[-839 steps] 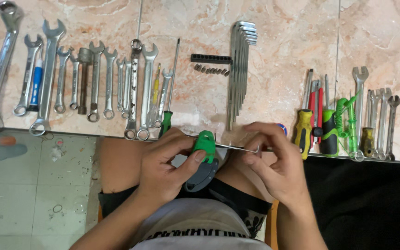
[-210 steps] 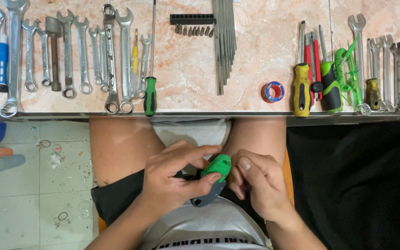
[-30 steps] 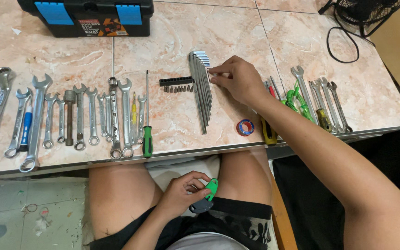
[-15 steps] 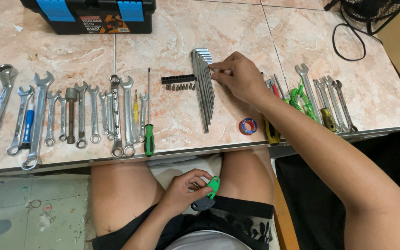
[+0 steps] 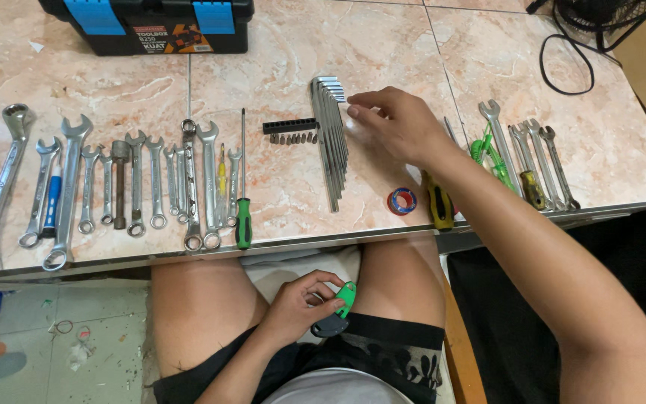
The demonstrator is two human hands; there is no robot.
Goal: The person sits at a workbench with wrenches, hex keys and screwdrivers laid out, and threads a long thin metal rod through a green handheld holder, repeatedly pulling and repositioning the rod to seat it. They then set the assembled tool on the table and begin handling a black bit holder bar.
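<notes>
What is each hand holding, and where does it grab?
The left hand holds a green and grey tool handle around its middle. The right hand holds nothing; its fingertips touch the hex keys.

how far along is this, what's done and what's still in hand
Done: spanners and screwdrivers lie sorted in rows on the marble table. In hand: the left hand holds a green-and-grey screwdriver handle on the lap; the right hand touches the silver hex keys. Left: the handle has no bit fitted.

toolbox (image 5: 147, 26) cropped at top edge, fan (image 5: 600, 11) cut off, yellow-handled screwdriver (image 5: 438, 203) partly behind forearm
</notes>
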